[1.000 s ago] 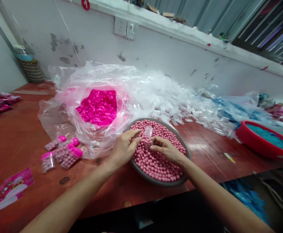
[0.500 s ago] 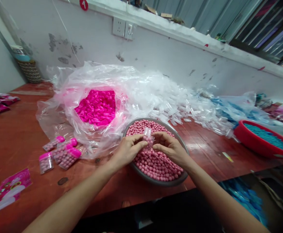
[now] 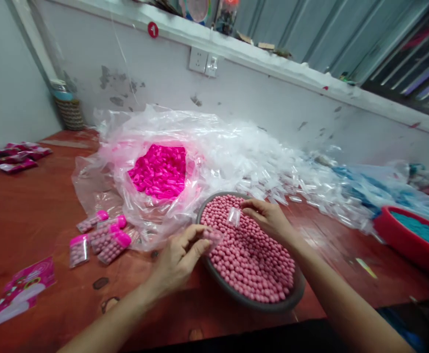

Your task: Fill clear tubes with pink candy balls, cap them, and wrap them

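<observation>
My left hand (image 3: 179, 252) pinches a small clear plastic box (image 3: 213, 237) with pink beads in it, by the near left rim of the grey bowl (image 3: 303, 289). Pink beads (image 3: 253, 267) fill that bowl. Over its far part, my right hand (image 3: 266, 218) is closed on a second clear plastic box (image 3: 233, 216), which looks bare inside. Left of the bowl lie several bead-filled boxes with bright pink caps (image 3: 113, 247). Behind them an open clear bag (image 3: 119, 184) holds many loose pink caps (image 3: 159, 171).
Clear plastic boxes (image 3: 291, 179) are heaped along the wall. At the right stands a red basin (image 3: 387, 230) with blue pieces. A pink printed card (image 3: 26, 289) lies front left, pink packets (image 3: 19, 156) at the far left. A woven holder (image 3: 70, 113) stands in the corner.
My hands have moved apart: the left went down and left with the filled box, while the right keeps the bare-looking one above the beads. The camera view has shifted.
</observation>
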Available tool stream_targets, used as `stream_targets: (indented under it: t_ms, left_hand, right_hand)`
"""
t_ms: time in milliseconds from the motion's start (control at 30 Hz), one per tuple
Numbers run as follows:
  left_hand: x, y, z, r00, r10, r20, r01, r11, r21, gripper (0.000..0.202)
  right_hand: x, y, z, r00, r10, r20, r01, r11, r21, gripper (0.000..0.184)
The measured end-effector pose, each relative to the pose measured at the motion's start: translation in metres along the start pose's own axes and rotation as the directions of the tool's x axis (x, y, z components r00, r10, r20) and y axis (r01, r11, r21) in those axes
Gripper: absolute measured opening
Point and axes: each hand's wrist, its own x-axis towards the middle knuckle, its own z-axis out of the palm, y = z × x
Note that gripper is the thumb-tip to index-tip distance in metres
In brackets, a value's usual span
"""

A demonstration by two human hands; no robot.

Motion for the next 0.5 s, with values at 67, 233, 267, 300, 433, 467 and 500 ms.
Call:
stream_targets:
  t_ms: [67,233,267,300,433,467,500]
  left_hand:
    - [-0.005,-0.004,-0.005,0.999,-0.014,-0.032,0.012,0.999,-0.043,0.026]
    - [-0.018,-0.017,-0.021,0.987,-0.08,-0.141,0.056,0.985,-0.165,0.028]
    - [-0.02,-0.02,-0.025,0.985,-0.097,-0.142,0.07,0.98,-0.185,0.027]
    - [-0.023,-0.022,-0.029,0.982,-0.117,-0.145,0.085,0.973,-0.212,0.027]
    - [-0.035,-0.033,-0.052,0.955,-0.209,-0.211,0.122,0.924,-0.363,0.031]
    - [-0.038,-0.036,-0.059,0.947,-0.222,-0.23,0.124,0.918,-0.378,0.033]
    - [-0.04,-0.039,-0.065,0.941,-0.23,-0.247,0.125,0.918,-0.375,0.034]
  right_hand:
    - [0.015,-0.014,0.006,0.999,-0.054,0.007,0.054,0.998,-0.019,0.02]
    - [0.069,-0.059,0.041,0.945,-0.28,0.171,0.298,0.95,-0.091,0.019]
    - [0.083,-0.067,0.052,0.93,-0.303,0.209,0.333,0.935,-0.121,0.02]
    - [0.098,-0.073,0.064,0.915,-0.309,0.258,0.358,0.919,-0.168,0.02]
    - [0.151,-0.087,0.112,0.874,-0.212,0.438,0.393,0.838,-0.379,0.022]
    - [0.161,-0.089,0.124,0.866,-0.193,0.462,0.398,0.824,-0.403,0.021]
    - [0.169,-0.09,0.135,0.859,-0.182,0.478,0.403,0.816,-0.414,0.02]
